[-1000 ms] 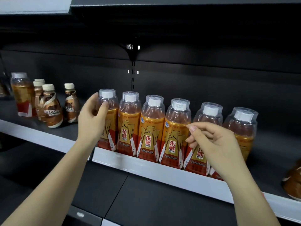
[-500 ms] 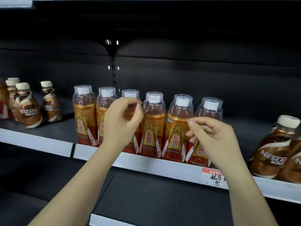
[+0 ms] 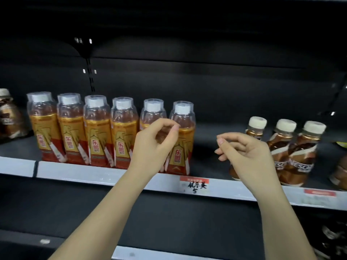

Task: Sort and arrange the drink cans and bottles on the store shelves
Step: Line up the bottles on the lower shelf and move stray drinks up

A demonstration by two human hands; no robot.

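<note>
Two hands | left hand (image 3: 152, 147) fingers loosely curled, holding nothing | right hand (image 3: 249, 154) likewise

One head-worn camera faces the dark shelf (image 3: 105, 176) closely from in front, looking slightly downward, apparently from about bottle-cap height, though motion blurs the edges.

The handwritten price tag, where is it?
In the head view, the price tag sits on the shelf's front edge, right of centre, just below the rightmost orange bottle, between the two hands.

Both hands, left (image 3: 154, 145) and right (image 3: 247, 152), hover loosely curled before six orange bottles (image 3: 97, 132).
</note>
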